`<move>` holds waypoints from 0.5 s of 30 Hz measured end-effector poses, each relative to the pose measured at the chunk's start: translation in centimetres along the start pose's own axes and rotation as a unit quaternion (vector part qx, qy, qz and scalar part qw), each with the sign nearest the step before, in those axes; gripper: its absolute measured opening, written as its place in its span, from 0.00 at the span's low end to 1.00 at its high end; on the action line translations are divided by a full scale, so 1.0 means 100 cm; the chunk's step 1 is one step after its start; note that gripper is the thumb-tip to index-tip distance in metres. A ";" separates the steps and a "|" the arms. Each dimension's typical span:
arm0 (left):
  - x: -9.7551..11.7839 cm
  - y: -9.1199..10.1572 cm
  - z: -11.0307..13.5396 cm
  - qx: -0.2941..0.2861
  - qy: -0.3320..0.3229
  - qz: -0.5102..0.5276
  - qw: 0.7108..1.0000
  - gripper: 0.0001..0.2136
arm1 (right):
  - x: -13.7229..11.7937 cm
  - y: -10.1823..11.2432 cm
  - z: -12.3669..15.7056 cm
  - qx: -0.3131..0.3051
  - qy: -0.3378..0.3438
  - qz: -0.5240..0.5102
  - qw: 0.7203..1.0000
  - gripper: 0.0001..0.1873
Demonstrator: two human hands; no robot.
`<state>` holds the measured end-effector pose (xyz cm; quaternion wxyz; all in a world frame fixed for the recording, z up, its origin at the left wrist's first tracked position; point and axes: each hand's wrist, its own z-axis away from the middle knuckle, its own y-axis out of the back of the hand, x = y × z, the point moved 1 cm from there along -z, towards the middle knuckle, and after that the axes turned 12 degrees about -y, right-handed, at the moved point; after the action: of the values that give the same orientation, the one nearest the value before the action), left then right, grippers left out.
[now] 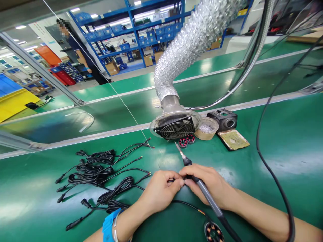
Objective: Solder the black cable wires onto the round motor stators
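My right hand [210, 185] is closed round a soldering iron [194, 178], its tip pointing up and away toward the fan. My left hand [161, 190] pinches the end of a thin black cable [188, 204] right beside the right fingers. The cable runs back under my right forearm to a small round motor stator [214, 232] at the bottom edge. Both hands rest on the green bench [277, 148].
Several coiled black cables [101, 174] lie to the left. Ahead stands a fume extractor fan [175, 126] on a silver duct [191, 43], two small stators [186, 140], a tape roll [207, 128], a black holder with sponge [230, 129]. A person stands at far left by blue shelving.
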<state>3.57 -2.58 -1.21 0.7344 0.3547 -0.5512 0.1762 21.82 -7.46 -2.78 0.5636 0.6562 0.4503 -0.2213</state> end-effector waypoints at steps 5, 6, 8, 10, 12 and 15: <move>0.000 0.000 0.006 0.000 0.010 -0.024 1.000 0.10 | 0.000 -0.002 0.002 0.000 -0.021 0.030 0.999 0.13; 0.003 -0.001 0.010 -0.001 0.006 -0.038 0.999 0.09 | 0.000 -0.004 0.003 0.008 -0.029 0.037 0.999 0.12; 0.011 -0.005 0.018 -0.007 -0.015 -0.076 0.997 0.09 | -0.002 -0.007 0.006 0.031 -0.040 0.047 0.998 0.13; 0.021 -0.010 0.025 -0.017 -0.040 -0.117 0.992 0.08 | -0.003 -0.011 0.008 0.061 -0.043 0.060 0.995 0.14; 0.031 -0.014 0.030 -0.030 -0.065 -0.155 0.985 0.06 | -0.004 -0.013 0.010 0.085 -0.041 0.073 0.993 0.15; 0.038 -0.013 0.027 -0.057 -0.091 -0.214 0.971 0.09 | -0.002 -0.012 0.011 0.081 -0.025 0.085 0.993 0.16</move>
<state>3.78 -5.90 2.29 0.7206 0.4369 -0.5361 -0.0496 20.93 -8.62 -3.57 0.5367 0.7299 0.3587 -0.2247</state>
